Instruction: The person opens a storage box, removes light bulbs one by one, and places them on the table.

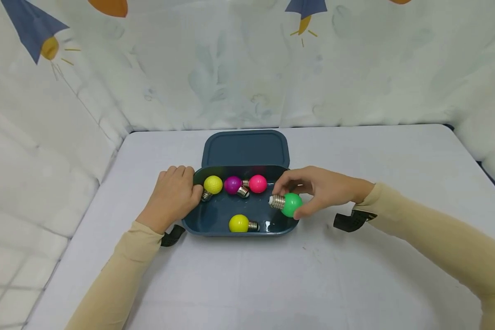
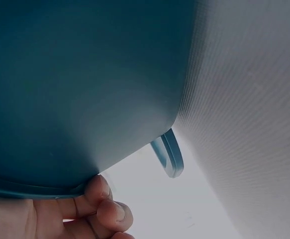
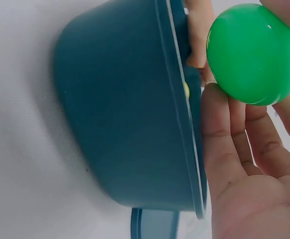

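Note:
A dark blue oblong box (image 1: 214, 219) stands on the white table with several coloured bulbs in it. My left hand (image 1: 174, 195) grips the box's left rim, thumb inside and fingers outside. Over the right end of the box, my right hand (image 1: 319, 187) pinches a green bulb (image 1: 292, 205), its metal screw base pointing left. Along the far inner wall lie a yellow bulb (image 1: 213, 184), a purple bulb (image 1: 233, 184) and a pink bulb (image 1: 258, 184). Near the front wall is another yellow bulb (image 1: 239, 223). The right wrist view shows the green bulb at my fingertips, above the rim.
A dark blue lid (image 1: 245, 149) lies flat just behind the box. The white tabletop (image 1: 247, 284) spreads around both, and a patterned curtain (image 1: 247, 68) hangs behind its far edge. Black wrist cameras sit beneath both wrists.

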A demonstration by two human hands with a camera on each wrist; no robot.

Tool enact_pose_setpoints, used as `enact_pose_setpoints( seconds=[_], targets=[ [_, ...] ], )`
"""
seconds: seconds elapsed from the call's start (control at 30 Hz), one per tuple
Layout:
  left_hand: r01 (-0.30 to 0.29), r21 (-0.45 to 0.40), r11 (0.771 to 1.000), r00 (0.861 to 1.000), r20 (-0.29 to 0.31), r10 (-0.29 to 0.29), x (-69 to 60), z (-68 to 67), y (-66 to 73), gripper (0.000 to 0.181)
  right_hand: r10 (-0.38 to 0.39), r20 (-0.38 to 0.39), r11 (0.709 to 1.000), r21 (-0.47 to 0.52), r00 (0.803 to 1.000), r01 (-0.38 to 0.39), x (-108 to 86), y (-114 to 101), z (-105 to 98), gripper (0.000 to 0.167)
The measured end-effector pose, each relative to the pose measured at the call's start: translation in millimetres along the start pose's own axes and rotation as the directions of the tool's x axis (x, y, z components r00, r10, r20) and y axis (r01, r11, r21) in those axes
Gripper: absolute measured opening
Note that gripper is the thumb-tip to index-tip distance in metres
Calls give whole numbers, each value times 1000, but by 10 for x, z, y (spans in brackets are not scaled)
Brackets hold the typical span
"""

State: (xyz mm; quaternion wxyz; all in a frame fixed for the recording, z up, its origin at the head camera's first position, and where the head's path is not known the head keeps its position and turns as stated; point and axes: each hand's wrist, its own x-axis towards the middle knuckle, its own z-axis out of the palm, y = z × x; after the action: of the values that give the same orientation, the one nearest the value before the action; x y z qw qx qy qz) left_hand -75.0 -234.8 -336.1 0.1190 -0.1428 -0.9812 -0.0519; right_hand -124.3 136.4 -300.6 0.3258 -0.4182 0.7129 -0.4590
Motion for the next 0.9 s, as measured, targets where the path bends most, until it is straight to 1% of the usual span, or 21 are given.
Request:
enact_pose_setpoints(
  seconds=[0.1,0.27,0.37,0.47,0.57,0.7,0.9],
  targets=[
    [-8,2,1000,1000,-8,8,5,11,4,21,-19,-52,1000,16,998,19,-68,11,-10,51],
    [2,-5,1000,1000,4,-2,15,12,6,21,-33,-137,999,20,990,36,-164,13,2,50],
    [14,-10,1000,1000,16,-13,17,9,1,21,-28,-183,999,28,983,33,-218,20,15,50],
    [13,-10,1000,1000,18,-13,19,2,-8,20,-17,-229,998,47,973,28,-268,38,20,52],
    [8,-9,1000,1000,15,-8,20,4,-12,20,-5,-284,997,67,959,25,-316,69,19,53],
    [8,-12,1000,1000,15,-8,25,4,-13,19,6,-360,994,101,933,33,-381,117,7,53],
    [6,-18,1000,1000,18,-6,31,-7,-8,18,26,-433,991,133,901,35,-467,178,-16,53]
  ],
)
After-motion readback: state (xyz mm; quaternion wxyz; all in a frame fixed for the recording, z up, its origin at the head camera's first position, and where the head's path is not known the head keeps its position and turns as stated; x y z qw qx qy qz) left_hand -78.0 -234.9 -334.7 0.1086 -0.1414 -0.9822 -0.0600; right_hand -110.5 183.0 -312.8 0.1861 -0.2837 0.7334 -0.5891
